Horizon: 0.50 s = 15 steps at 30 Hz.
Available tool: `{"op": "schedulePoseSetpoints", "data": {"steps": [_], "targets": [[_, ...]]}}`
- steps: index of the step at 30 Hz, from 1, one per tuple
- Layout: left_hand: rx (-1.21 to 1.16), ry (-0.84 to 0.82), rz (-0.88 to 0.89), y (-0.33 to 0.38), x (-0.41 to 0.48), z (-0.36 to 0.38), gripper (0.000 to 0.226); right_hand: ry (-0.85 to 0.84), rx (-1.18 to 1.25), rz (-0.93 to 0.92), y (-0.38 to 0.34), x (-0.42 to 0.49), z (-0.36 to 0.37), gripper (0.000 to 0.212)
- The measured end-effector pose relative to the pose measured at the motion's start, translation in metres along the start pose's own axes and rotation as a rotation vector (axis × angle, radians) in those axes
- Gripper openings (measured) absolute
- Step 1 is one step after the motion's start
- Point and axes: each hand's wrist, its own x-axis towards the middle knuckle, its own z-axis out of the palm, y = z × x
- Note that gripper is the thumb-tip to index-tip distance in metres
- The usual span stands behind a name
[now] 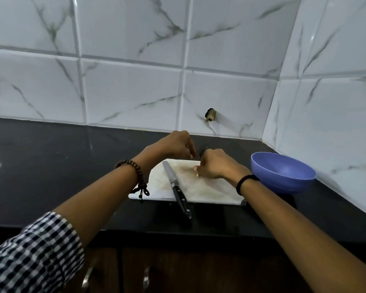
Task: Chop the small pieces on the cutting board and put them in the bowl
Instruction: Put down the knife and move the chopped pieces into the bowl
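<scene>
A white cutting board (201, 190) lies on the black counter. On its left half rests a knife (171, 174) with a black handle that juts over the board's front edge; neither hand touches it. My left hand (174, 144) hovers at the board's far edge with its fingertips bunched and pointing down beside a small dark bit (200, 154); what it holds is hidden. My right hand (215, 166) sits on the board's far right part, fingers curled, with a small yellowish piece (197, 175) showing at its fingers. A blue bowl (283, 173) stands just right of the board.
The black counter (51, 166) runs left and ends at a front edge below the board. Tiled walls close the back and right sides, meeting in a corner behind the bowl. Cabinet doors with metal handles (87, 278) lie below.
</scene>
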Motion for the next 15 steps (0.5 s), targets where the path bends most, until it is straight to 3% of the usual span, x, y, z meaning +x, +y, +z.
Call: {"op": "schedulePoseSetpoints", "data": {"steps": [6, 15], "targets": [[-0.048, 0.01, -0.001, -0.007, -0.007, 0.0, 0.02, -0.008, -0.028, -0.169, -0.003, -0.009, 0.009, 0.027], [-0.077, -0.013, 0.022, -0.004, -0.016, 0.003, 0.019, -0.033, -0.023, -0.168, 0.009, -0.022, -0.015, 0.01]]}}
